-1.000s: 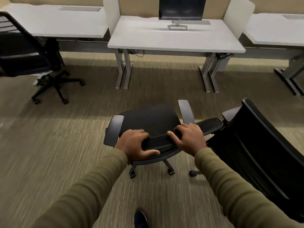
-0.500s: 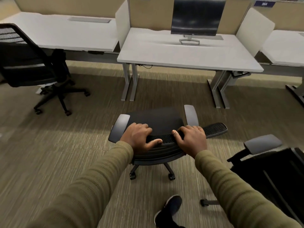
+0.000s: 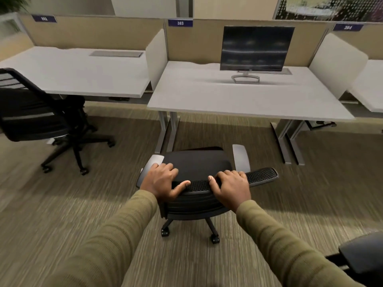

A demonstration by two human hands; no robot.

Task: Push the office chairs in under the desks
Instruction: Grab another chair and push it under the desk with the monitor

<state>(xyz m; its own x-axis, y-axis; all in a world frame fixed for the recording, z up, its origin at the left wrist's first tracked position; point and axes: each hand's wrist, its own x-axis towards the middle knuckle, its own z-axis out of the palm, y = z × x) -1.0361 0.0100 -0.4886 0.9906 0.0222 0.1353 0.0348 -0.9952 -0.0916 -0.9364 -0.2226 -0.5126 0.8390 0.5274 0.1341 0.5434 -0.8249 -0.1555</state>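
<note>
Head view: left hand (image 3: 160, 183) and right hand (image 3: 231, 186), each grip clenched over the mesh top edge of a black armrested office chair (image 3: 196, 168). Chair stands on striped carpet (image 3: 62, 214), just short of the white tabletop (image 3: 238, 100) bearing a dark flat monitor (image 3: 256, 48), not yet beneath it.

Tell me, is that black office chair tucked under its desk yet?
Not yet: the black mesh-backed office chair stands on open carpet before the white desk, both hands gripping its backrest.

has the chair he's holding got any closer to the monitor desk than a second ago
Yes. The held chair has rolled forward toward the monitor desk; its armrests now nearly reach the desk's legs.
</note>
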